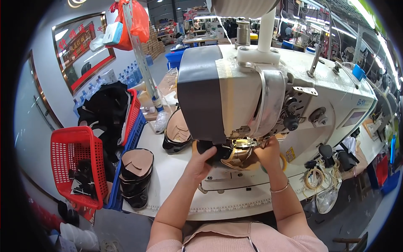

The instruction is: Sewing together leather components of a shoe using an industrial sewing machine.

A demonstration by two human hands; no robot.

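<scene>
- Left hand (200, 164): fingers clamped on a black-and-tan piece (220, 156), thumb on top.
- Right hand (268, 153): at the piece's other side, close to the needle area (fingertips partly hidden, can't tell if they grip or just press).
- Piece sits under the head of the white sewing machine (247, 92), between both hands.
- Near stack of black-and-tan pieces (136, 182) stands on the bench (164, 173), left of the left forearm; second stack (178, 127) sits farther back, beside the machine head.
- Red basket (99, 168) is left of the near stack, black pieces inside.
</scene>
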